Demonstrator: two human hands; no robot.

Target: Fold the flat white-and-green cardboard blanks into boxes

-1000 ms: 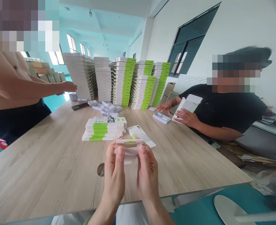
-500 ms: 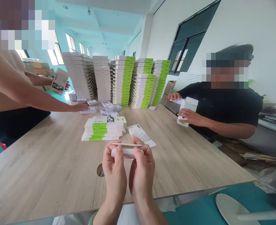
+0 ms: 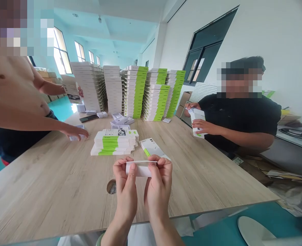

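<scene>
Between my two hands is a small white cardboard box, held above the table near its front edge. My left hand grips its left end, thumb on the near face and fingers behind. On the right end my right hand has the same grip. The top edge of the box looks like a folded flap; its far side is hidden. Just beyond my hands lies a flat white carton with a green strip. Left of that sits a pile of flat white-and-green cartons.
Tall stacks of boxes line the table's far side, with white trays before them. A phone lies near the left person. A round hole opens in the tabletop. Two people flank the table, the right one holding a carton.
The gap at the top of my box has narrowed, with the flap now against the near panel. The left person's hand has moved nearer with a white piece, uncovering a phone.
</scene>
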